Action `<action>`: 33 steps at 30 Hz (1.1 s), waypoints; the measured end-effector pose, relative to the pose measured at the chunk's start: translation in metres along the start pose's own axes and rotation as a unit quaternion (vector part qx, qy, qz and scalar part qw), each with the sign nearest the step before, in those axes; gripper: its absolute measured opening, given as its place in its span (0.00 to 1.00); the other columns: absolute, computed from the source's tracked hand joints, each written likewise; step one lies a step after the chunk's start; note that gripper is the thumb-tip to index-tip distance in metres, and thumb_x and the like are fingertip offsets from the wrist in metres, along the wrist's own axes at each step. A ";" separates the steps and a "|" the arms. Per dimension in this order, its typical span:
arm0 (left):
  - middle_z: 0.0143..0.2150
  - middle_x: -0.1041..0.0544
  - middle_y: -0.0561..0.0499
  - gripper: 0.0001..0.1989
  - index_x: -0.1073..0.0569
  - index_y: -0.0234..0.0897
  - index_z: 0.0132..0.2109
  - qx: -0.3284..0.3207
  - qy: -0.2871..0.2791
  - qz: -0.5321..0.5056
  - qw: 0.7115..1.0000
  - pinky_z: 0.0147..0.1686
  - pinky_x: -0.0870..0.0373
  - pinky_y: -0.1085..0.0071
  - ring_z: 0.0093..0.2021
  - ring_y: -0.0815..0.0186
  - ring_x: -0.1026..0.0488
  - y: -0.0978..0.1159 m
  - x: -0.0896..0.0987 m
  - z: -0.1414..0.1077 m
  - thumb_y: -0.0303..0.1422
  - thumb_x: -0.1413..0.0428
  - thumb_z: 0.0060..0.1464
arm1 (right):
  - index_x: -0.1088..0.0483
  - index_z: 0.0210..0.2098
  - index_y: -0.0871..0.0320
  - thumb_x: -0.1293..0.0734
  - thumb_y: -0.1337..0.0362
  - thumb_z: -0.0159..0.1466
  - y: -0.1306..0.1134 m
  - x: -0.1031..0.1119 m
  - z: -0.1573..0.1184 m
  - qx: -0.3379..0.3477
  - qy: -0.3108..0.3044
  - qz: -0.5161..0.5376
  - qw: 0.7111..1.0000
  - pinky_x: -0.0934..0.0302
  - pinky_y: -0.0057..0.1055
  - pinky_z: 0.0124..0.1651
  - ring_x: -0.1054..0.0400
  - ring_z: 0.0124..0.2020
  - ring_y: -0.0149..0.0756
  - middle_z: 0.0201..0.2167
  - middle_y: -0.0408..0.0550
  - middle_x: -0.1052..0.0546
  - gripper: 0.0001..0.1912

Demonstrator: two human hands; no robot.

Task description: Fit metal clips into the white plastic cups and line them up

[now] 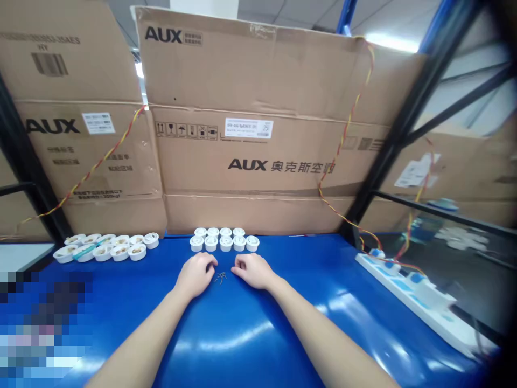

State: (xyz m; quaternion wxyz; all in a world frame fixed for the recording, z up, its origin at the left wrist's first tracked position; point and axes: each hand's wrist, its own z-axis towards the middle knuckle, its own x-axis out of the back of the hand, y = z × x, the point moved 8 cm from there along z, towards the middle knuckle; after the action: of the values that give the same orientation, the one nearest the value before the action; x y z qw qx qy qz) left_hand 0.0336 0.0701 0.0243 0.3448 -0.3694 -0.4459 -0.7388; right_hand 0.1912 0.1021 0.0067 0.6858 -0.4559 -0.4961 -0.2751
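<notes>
Head view of a blue work table, looking forward and down over both forearms. The left hand and the right hand are rested palm down near the middle of the surface, with the fingers loosely curled and partly open. Nothing is held by either hand. A small spidery tangle, apparently of thin wire though its material is too small to be told, is lying on the table between the two hands. It is placed ahead of the wrists and just below the fingertips, and no contact with either hand is shown. Its long axis is directed roughly across the view, rising slightly toward the right. Neither hand can be judged clearly nearer. Two groups of containers are arranged along the far edge: white cups in two rows directly ahead of the hands, and shallow white cups with pale contents toward the far left corner. A white power strip is laid along the right edge. Cardboard AUX cartons are stood behind the table, and a twisted red-and-yellow wire is draped across them.
</notes>
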 end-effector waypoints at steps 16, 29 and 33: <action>0.26 0.27 0.54 0.05 0.28 0.37 0.28 -0.052 -0.071 -0.077 0.993 0.30 0.37 0.74 0.28 0.68 0.32 0.003 0.006 -0.008 0.31 0.48 0.48 | 0.28 0.33 0.55 0.35 0.55 0.62 -0.003 0.005 -0.003 0.016 -0.005 0.007 1.000 0.51 0.25 0.30 0.33 0.31 0.30 0.32 0.42 0.23 0.10; 0.32 0.23 0.52 0.09 0.21 0.41 0.31 -0.058 -0.092 -0.061 0.992 0.32 0.37 0.73 0.32 0.66 0.29 0.006 0.004 -0.009 0.37 0.45 0.50 | 0.28 0.33 0.54 0.35 0.55 0.61 -0.006 0.007 -0.006 0.020 -0.003 0.001 1.000 0.50 0.26 0.30 0.33 0.31 0.31 0.32 0.42 0.23 0.10; 0.32 0.22 0.53 0.09 0.21 0.41 0.32 -0.065 -0.117 -0.068 0.989 0.33 0.37 0.73 0.32 0.66 0.28 0.005 0.006 -0.008 0.36 0.46 0.51 | 0.27 0.33 0.54 0.33 0.55 0.59 -0.007 0.007 0.002 0.017 -0.038 -0.014 0.999 0.49 0.26 0.30 0.33 0.31 0.31 0.32 0.42 0.23 0.10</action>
State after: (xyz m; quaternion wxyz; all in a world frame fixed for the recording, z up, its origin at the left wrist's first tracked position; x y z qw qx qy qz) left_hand 0.0329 0.0597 0.0285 0.2149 -0.4438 -0.4582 -0.7395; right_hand 0.1873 0.1011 0.0159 0.6701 -0.4474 -0.5325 -0.2593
